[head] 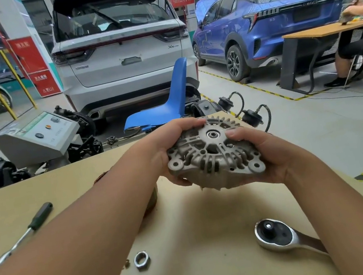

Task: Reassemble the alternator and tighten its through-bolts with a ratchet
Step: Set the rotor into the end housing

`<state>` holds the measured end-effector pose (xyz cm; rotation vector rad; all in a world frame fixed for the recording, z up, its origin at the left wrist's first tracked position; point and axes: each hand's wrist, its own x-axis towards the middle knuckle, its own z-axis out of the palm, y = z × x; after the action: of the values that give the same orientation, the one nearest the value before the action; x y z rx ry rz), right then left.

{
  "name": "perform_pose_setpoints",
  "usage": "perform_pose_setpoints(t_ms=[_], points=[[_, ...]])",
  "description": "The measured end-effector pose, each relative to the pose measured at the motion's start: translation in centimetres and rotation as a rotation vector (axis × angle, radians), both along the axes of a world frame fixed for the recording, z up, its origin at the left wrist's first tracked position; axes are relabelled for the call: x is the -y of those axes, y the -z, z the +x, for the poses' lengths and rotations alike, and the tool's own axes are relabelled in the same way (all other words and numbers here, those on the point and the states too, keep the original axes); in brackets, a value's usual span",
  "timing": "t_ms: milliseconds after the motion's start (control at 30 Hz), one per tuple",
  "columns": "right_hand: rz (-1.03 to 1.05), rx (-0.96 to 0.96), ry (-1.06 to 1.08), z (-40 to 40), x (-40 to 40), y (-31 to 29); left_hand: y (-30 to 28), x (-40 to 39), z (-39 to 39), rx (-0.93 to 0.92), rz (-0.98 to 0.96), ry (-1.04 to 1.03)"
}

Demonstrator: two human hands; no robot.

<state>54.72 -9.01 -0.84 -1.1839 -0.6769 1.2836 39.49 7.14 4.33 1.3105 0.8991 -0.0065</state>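
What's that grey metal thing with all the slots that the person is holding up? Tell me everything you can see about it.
The grey cast-metal alternator housing is round and ribbed, with vent slots, a central bearing hole and two drilled mounting ears at its lower edge. It looks dull and used. It is held tilted above the tan wooden table, face toward the camera. The left hand grips its left and top edge; the right hand cups its right side, thumb near the centre.

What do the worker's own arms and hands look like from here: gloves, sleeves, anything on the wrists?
Both the left hand and the right hand are bare, with no gloves. Both forearms are uncovered as far as the frame shows, with no sleeve edge in view. No watch, band or ring shows on either wrist or on the fingers that show.
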Motion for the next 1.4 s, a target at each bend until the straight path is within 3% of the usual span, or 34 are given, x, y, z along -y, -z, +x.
perform_pose_setpoints(t_ms=[167, 500, 633, 767, 933, 1167, 1400], points=[[-0.035, 0.016, 0.085, -0.7, -0.4, -0.4, -0.7, 0.6, 0.0, -0.041, 0.023, -0.065], [-0.074, -0.055, 0.086, -3.0, 0.2, -1.6, 0.1, 2.2, -2.6, 0.093, -0.018, -0.105], [0.014, -0.028, 0.05, -4.9, 2.3, -3.4, -1.1, 4.5, -5.8, 0.18, -0.062, -0.143], [0.122, -0.089, -0.073, -8.9, 5.6, -3.6, -1.9, 7.9, -11.3, 0.315, -0.113, -0.103], [0.153, -0.216, -0.281, -14.3, 9.4, -1.4, 0.2, 12.5, -17.6, 0.322, -0.167, -0.143], [-0.008, -0.11, -0.092, -17.2, 9.8, -0.3, 2.1, 14.5, -19.7, 0.264, -0.268, -0.26], [-0.08, 0.029, -0.041, -17.0, 9.8, 0.0, 3.4, 13.9, -19.8, 0.24, -0.308, -0.219]])
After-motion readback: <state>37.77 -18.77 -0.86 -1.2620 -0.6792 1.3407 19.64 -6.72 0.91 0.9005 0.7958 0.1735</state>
